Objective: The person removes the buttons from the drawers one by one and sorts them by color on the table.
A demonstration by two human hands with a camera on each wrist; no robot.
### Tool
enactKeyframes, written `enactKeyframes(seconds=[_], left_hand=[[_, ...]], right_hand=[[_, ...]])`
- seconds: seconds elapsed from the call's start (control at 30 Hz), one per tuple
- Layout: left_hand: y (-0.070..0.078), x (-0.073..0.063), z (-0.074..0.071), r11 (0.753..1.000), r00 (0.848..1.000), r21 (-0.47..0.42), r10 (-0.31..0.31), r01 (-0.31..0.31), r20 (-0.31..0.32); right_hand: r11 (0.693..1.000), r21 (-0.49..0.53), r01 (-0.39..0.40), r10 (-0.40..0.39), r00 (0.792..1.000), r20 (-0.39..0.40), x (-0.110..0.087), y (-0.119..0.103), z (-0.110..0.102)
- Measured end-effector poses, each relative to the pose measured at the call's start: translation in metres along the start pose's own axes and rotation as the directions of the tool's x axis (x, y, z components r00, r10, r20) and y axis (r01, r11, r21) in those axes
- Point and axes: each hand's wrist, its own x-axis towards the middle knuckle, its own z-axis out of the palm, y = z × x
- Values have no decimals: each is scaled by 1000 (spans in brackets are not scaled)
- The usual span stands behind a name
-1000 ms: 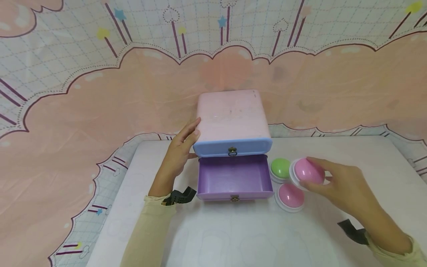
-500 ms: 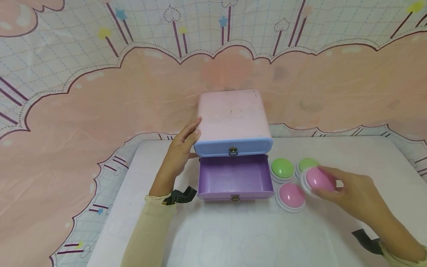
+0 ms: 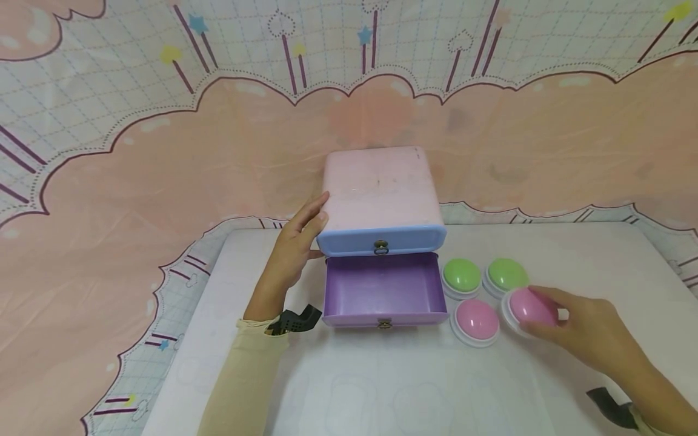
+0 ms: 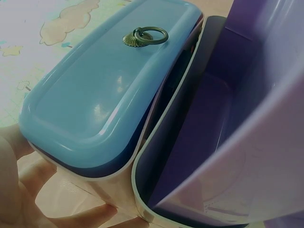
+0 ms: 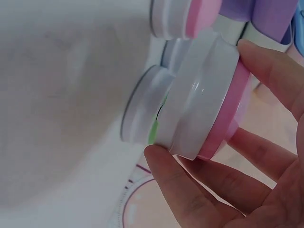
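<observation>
A: Start at the left. Anything new?

B: Nothing. Left hand (image 3: pixel 291 251), fingers spread, rests against the left side of the box (image 3: pixel 378 184); no grip that I can see. Blue drawer (image 3: pixel 349 242) in, purple drawer (image 3: pixel 384 284) pulled out below.

A: Right of that?

B: Left green dome (image 3: pixel 462 275) just beside the purple drawer, pink dome (image 3: pixel 477 320) in front of it, both on the table (image 3: pixel 349 387). Next, right green dome (image 3: pixel 507 274), its top just come into full view. Last, the held dome (image 3: pixel 530 307), also pink, at the group's right front, pinched between thumb and fingers of the right hand (image 3: pixel 591 330).

A: Is it down?

B: Looks tilted, base probably off the table, going by the right wrist view. Contact I can't settle. Not let go, anyway; I judge the work now sits at this right front spot, with the right green dome uncovered.

A: Against the earlier looks?

B: One second ago the held dome hides the right green dome; half a second ago, only part. Now it is lower, farther right, overlapping the white rim at most. Left hand, box, drawers, other two domes: same places.
</observation>
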Motion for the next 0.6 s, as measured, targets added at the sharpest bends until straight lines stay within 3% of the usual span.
enactKeyframes(seconds=[0.6], left_hand=[[2, -1, 1, 1000, 1000, 2, 5, -5, -5]], right_hand=[[998, 8, 64, -64, 998, -16, 1, 15, 16]])
